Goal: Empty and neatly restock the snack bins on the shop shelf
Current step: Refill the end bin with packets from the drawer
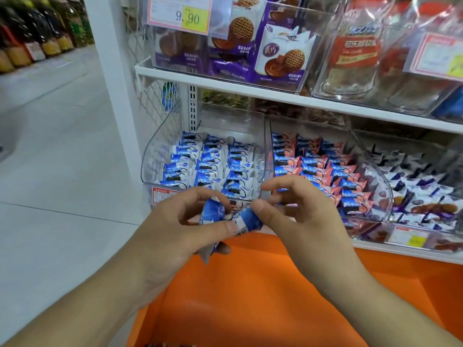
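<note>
My left hand [175, 226] grips a small bunch of blue-and-white snack packets [215, 214] just below the front lip of the leftmost clear bin [150, 156]. My right hand [293, 209] pinches one blue packet [250, 219] of that bunch between thumb and forefinger. Inside the left bin, blue-and-white packets lie in three neat rows. The clear bin beside it [385, 189] holds rows of blue-and-pink packets [325, 166].
A third bin [426, 196] on the right holds purple-and-white biscuit packs. The upper shelf [225, 83] carries clear bins of purple waffle-biscuit packs and a 9.90 price tag. An orange crate [263, 296] stands below my hands. Grey aisle floor lies to the left.
</note>
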